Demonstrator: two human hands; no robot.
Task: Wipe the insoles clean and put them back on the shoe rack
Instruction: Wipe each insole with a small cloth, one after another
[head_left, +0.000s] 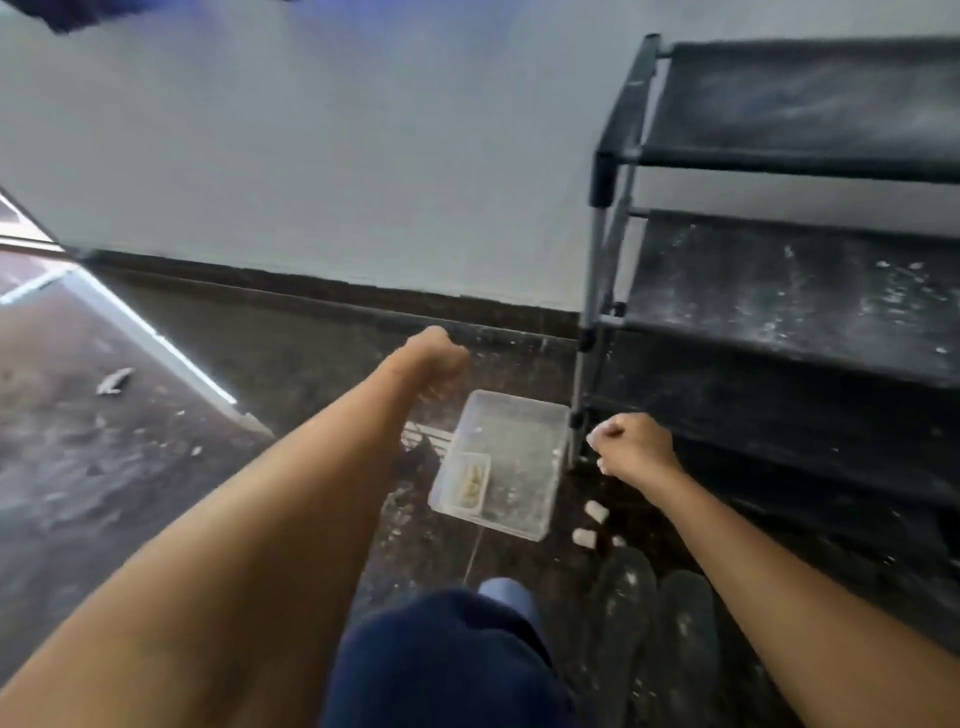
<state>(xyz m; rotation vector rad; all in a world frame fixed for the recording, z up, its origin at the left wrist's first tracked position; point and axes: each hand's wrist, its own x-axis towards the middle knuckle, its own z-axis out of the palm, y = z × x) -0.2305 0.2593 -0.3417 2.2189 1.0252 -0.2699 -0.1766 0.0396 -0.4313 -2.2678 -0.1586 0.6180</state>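
Two dark insoles lie side by side on the floor near my knee, the left insole (621, 613) dusted with white specks and the right insole (688, 629) beside it. The black shoe rack (779, 291) stands against the wall at the right, its shelves dusty and bare. My left hand (436, 358) is stretched out over the floor above a clear plastic tub (506, 462), fingers curled under with nothing visible in them. Beside the rack's front leg, my right hand (631, 444) is a closed fist; a small white bit shows at its fingertips.
The clear tub holds a smaller tray (470, 480) with something yellowish. Small white lumps (596, 512) lie on the dark floor between tub and insoles. A grey scrap (115, 382) lies far left. My knee in dark blue trousers (447, 654) fills the bottom centre.
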